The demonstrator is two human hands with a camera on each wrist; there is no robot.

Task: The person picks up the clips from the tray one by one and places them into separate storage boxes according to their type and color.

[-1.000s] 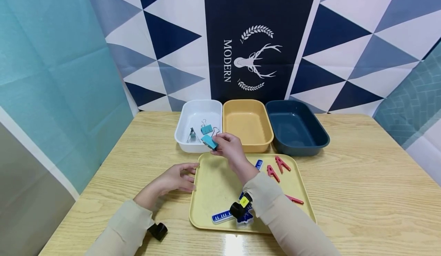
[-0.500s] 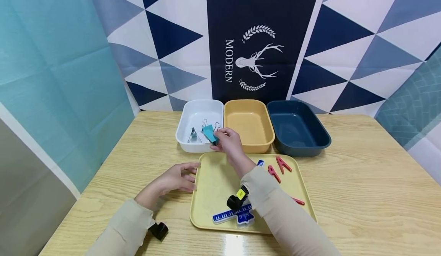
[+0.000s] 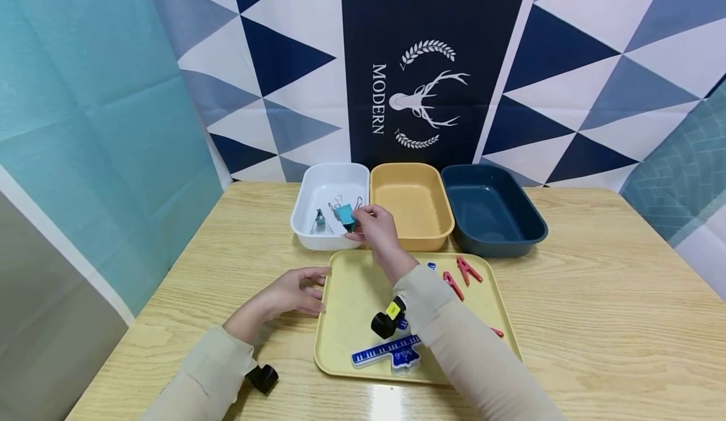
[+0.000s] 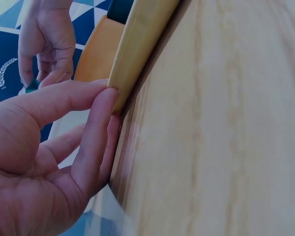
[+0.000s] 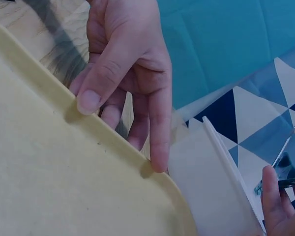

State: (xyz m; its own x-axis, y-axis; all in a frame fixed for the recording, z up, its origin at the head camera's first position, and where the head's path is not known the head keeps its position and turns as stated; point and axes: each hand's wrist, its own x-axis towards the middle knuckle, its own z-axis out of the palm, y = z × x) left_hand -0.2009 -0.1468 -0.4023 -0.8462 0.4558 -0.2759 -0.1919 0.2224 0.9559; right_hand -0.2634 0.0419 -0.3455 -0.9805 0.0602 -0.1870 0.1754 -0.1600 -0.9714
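Observation:
My right hand pinches a teal binder clip over the white bin; a small teal part of it shows past the fingers in the left wrist view. Two more binder clips lie in that bin: one stands to the left, the other is mostly hidden behind the held one. At the yellow tray's left edge, my left hand holds the rim, thumb on top and some fingertips out of sight behind it, as the right wrist view shows.
On the tray lie red clips and blue-and-white keyboard-patterned clips, partly covered by my right arm. An orange bin and a dark blue bin stand right of the white one, behind the tray on the wooden table.
My right hand has moved slightly up and away with the binder clip, further over the white bin, and the clip has turned more upright. My left hand stays at the tray rim.

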